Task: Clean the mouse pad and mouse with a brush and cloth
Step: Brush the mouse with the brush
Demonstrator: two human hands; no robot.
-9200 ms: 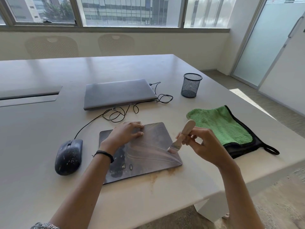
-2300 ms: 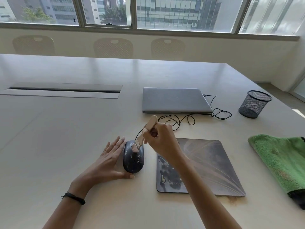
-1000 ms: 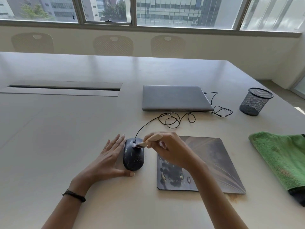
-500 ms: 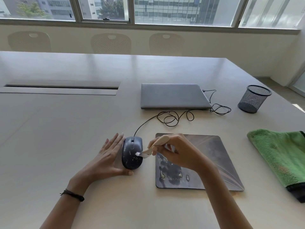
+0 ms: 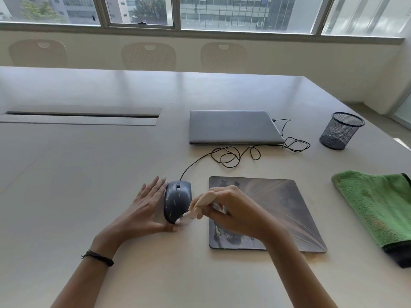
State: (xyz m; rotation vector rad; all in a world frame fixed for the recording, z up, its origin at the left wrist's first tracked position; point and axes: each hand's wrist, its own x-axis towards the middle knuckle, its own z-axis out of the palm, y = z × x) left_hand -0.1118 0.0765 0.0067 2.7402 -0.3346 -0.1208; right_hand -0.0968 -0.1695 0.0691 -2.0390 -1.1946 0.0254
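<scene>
Now | right grip (image 5: pixel 235 215) pinches brush (image 5: pixel 205 200) | left grip (image 5: pixel 142 214) flat against mouse (image 5: pixel 176 202)

mouse (image 5: pixel 176 200): dark plastic shell with a slight sheen, flecked with pale smears.
mouse pad (image 5: pixel 278 207): smooth, matt printed top, dark with fine light streaks.
brush (image 5: pixel 203 200): pale matt handle that looks like bare wood; the bristles are too blurred to tell.
cloth (image 5: pixel 375 207): green, fluffy, rough pile with a dark trim.
table (image 5: pixel 89 174): smooth beige top with a soft satin sheen.
laptop (image 5: pixel 231 126): grey matt lid; metal or plastic, cannot tell.
pen cup (image 5: pixel 340 131): black wire mesh.
cable (image 5: pixel 235 154): thin, black, smooth coating.
</scene>
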